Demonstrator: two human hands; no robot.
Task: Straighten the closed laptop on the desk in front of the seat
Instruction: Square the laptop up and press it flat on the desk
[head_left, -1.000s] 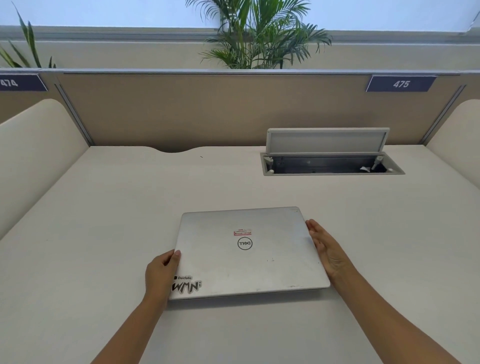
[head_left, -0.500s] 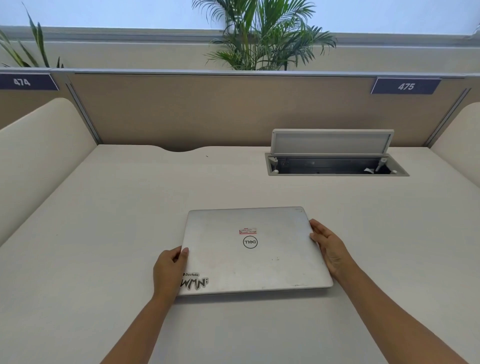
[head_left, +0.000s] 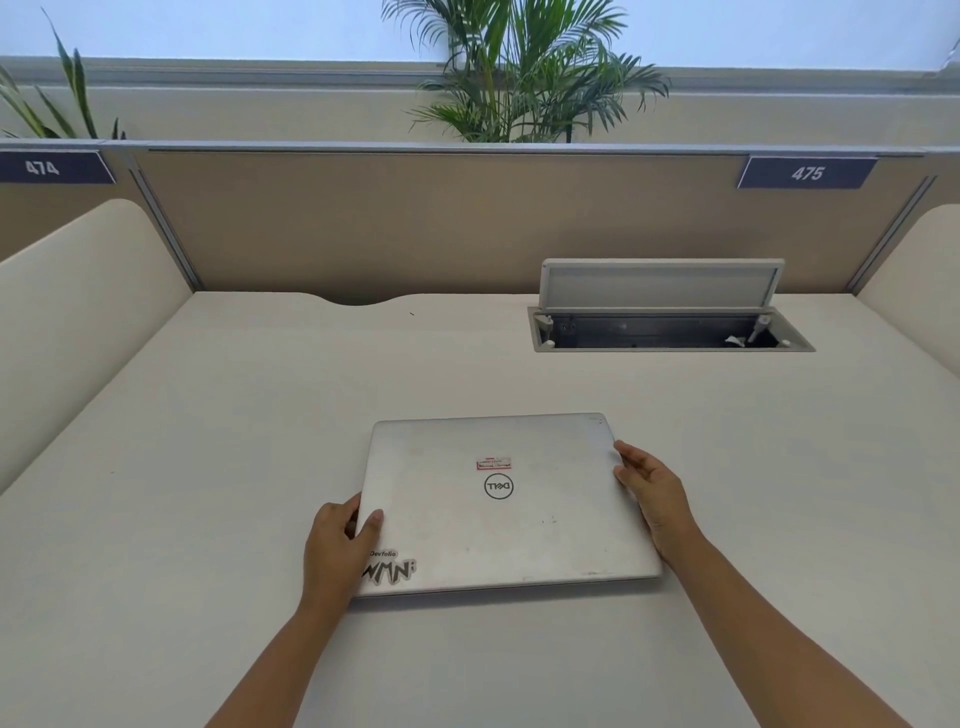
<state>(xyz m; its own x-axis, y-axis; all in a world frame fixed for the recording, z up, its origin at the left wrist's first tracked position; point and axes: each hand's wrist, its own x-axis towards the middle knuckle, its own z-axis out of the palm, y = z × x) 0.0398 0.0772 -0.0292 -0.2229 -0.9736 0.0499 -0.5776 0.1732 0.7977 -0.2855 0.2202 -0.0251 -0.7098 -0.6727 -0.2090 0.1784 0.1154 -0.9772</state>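
A closed silver laptop (head_left: 498, 514) with a round logo and stickers lies flat on the pale desk (head_left: 208, 467), near the front middle, its edges almost square to the desk. My left hand (head_left: 337, 545) grips its left edge near the front corner, thumb on the lid. Along the right edge rests my right hand (head_left: 657, 501), fingers curled against the side of the lid.
An open cable hatch (head_left: 670, 332) with its flap raised sits in the desk at the back right. A tan partition (head_left: 441, 223) closes the back, cream side panels (head_left: 78, 312) stand on both sides. Palm plants rise behind the partition.
The laptop has turned slightly, its back edge now closer to parallel with the partition. Both hands stay on its sides; the left thumb has moved onto the lid.
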